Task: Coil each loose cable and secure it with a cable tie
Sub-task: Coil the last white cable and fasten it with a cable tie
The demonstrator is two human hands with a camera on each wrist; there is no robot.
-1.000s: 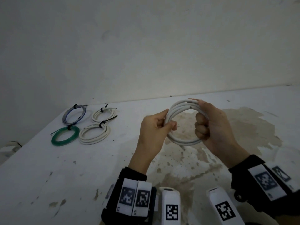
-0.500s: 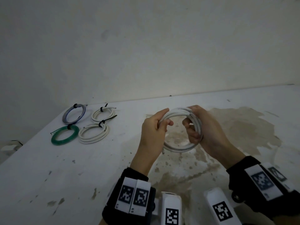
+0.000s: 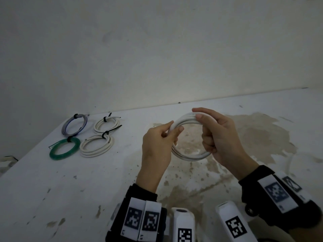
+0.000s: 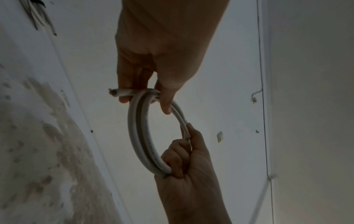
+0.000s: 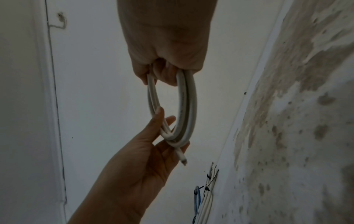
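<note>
Left of frame, on stained white tabletop point(image 3: 52, 189): four tied cable coils: grey-blue point(image 3: 74, 125), green point(image 3: 64, 148), small white point(image 3: 107, 125), larger white point(image 3: 97, 145). Centre: thick white cable coil point(image 3: 191, 137) held above tabletop. Its left side pinched by left hand point(image 3: 157, 145), free cable end point(image 4: 114, 92) seen protruding. Right side gripped by right hand point(image 3: 222, 137), fingers curled through loop.

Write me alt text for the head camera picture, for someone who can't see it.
Two hands hold a coiled white cable above a stained white table: the left hand pinches its left side and the right hand grips its right side. Four coils already tied with black cable ties lie at far left: grey-blue, green and two white.
</note>
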